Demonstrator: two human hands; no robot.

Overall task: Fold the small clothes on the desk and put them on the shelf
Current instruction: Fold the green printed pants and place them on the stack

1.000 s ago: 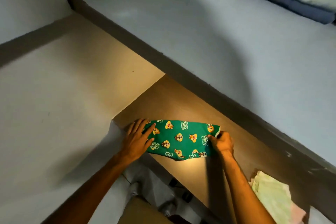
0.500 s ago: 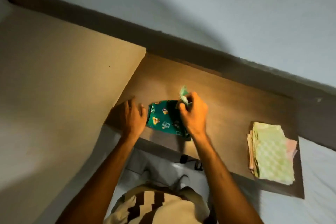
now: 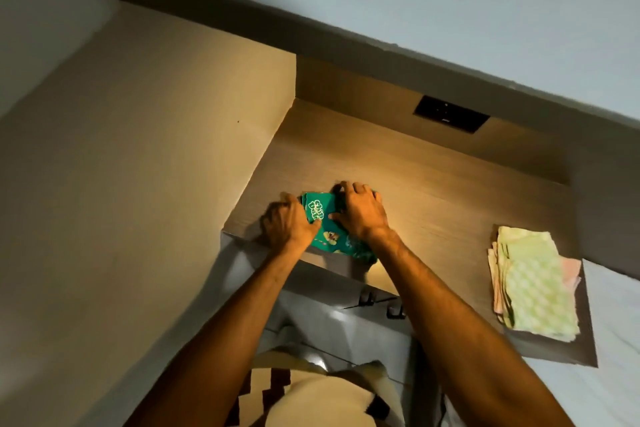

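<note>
I am pressing both hands down on a small green printed garment [image 3: 323, 230] that is lying folded on the wooden bench [image 3: 433, 198], close to its near edge. My left hand [image 3: 289, 224] is resting on the garment's left side, fingers curled loosely and knuckles up, thumb lying against the cloth; whether it is actually pinching the fabric I cannot tell. My right hand [image 3: 360, 213] is lying flatter, palm down over the garment's right half, its fingers [image 3: 346, 188] bending over the far edge of the fold. Neither hand is clenched into a fist, and neither is lifting the cloth off the surface.

The garment is showing between my two hands as a green strip with a white printed patch and a small cartoon figure, and its lower corner is poking out under my right wrist, right at the bench edge.

Both my forearms are reaching forward and slightly inward from the bottom of the view, bare, converging on the garment.

Well apart to the right, a stack of folded pale green and pink cloths [image 3: 533, 282] is sitting on the same bench near its right end. A dark rectangular panel [image 3: 450, 113] is sitting in the upright board behind the bench.
</note>
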